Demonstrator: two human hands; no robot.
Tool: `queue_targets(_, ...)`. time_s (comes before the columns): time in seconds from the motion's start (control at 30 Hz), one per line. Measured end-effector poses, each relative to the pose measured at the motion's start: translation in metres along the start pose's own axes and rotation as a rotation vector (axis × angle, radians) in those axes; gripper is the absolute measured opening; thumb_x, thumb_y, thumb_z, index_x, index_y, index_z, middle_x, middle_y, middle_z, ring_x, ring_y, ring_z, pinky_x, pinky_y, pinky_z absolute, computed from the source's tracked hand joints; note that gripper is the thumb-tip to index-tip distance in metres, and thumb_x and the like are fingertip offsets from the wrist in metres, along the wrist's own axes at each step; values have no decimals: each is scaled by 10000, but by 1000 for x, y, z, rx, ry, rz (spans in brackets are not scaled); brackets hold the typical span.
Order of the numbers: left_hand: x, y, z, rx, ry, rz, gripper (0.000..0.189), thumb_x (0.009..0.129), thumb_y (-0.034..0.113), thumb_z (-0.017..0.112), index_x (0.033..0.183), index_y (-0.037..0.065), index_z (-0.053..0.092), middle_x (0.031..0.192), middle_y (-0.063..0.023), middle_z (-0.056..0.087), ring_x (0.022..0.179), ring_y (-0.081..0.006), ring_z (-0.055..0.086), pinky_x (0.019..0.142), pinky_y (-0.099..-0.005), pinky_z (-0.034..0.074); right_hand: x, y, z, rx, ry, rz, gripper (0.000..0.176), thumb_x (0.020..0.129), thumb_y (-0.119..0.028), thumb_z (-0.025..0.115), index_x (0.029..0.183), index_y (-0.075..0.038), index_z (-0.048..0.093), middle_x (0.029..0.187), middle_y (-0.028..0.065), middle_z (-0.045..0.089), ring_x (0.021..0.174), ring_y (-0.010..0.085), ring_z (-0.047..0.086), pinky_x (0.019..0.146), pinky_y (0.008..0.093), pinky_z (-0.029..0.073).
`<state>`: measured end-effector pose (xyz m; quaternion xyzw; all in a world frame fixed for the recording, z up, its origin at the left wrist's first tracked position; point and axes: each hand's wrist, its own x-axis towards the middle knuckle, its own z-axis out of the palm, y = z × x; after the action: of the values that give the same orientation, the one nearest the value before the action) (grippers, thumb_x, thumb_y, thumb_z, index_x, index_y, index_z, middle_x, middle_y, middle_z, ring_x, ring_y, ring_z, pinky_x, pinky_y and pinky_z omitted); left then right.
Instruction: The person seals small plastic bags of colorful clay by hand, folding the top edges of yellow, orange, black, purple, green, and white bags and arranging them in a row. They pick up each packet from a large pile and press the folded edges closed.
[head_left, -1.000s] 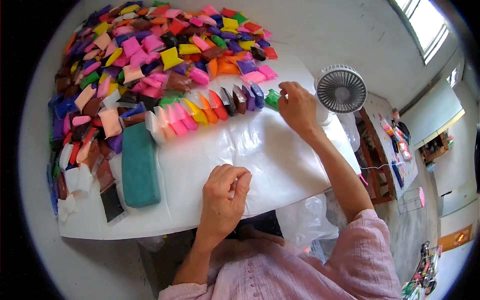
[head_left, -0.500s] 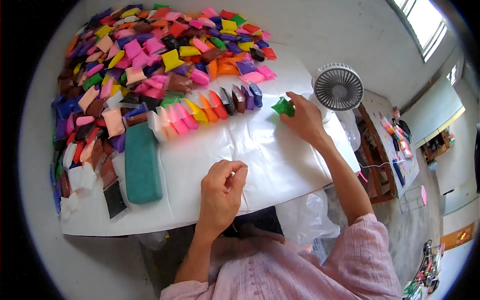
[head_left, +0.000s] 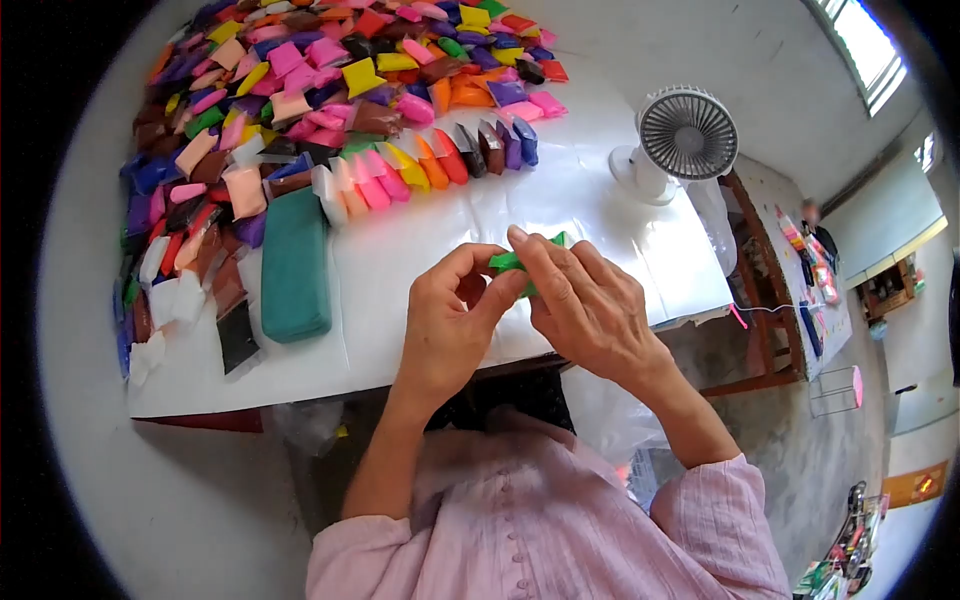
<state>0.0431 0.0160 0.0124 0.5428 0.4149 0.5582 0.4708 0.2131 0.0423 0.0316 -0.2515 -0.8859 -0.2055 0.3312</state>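
Observation:
A small green packet (head_left: 508, 262) is between my two hands, above the front part of the table. My left hand (head_left: 448, 315) pinches its left end between thumb and forefinger. My right hand (head_left: 590, 305) is closed over the other side, and its fingers hide much of the packet. Beyond them, a row of upright packets (head_left: 402, 172) runs from white through pink, yellow, orange and red to black, brown, purple and blue. A teal oblong case (head_left: 296, 268) lies at the row's left end.
A large pile of colourful packets (head_left: 300, 75) covers the table's back and left. At the right stands a small white fan (head_left: 686, 135). The white-covered table (head_left: 400, 358) has its front edge close to my body. A second table (head_left: 800, 260) is farther right.
My right hand has brought the green packet from near the fan toward me. My left hand has risen slightly and now grips it too. The camera view has shifted.

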Motion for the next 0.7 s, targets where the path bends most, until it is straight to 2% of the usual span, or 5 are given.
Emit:
queue_targets(0.13,-4,-4,-1,-175,154,66,205,896,132,661,1024,-22,615,838,-15,613,710,-62,543,646,-209,453,-1,-6,-10,199,168,270,763,664,-122,773,1354,-46,455,1272,150,524,764,216,579,616,298,516)
queue_targets(0.3,-8,-10,2,-397,125,61,223,907,117,647,1058,-41,602,855,-41,626,703,-95,558,655,-241,477,-3,-15,-15,859,108,963,580,799,-225,759,1255,28,503,1038,91,610,714,88,554,530,221,429)
queue_targets(0.37,-11,-12,7,-442,86,42,219,909,114,644,1059,-40,601,855,-44,625,703,-100,558,661,-243,475,-2,-16,-9,1102,105,986,280,861,-179,703,1027,35,634,805,11,587,658,48,484,532,201,382)
queue_targets(0.43,-15,-15,7,-433,51,29,223,914,119,636,1067,-39,601,882,-49,633,723,-106,560,673,-249,475,-5,-16,-5,1064,130,954,187,856,-156,702,907,20,663,712,-18,538,638,41,456,518,206,344)
queue_targets(0.7,-18,-14,3,-325,3,29,221,909,135,654,1052,-26,606,854,-31,622,713,-86,539,664,-229,458,14,-14,-11,799,144,769,143,802,-110,712,830,21,661,700,32,563,605,93,481,511,249,354)
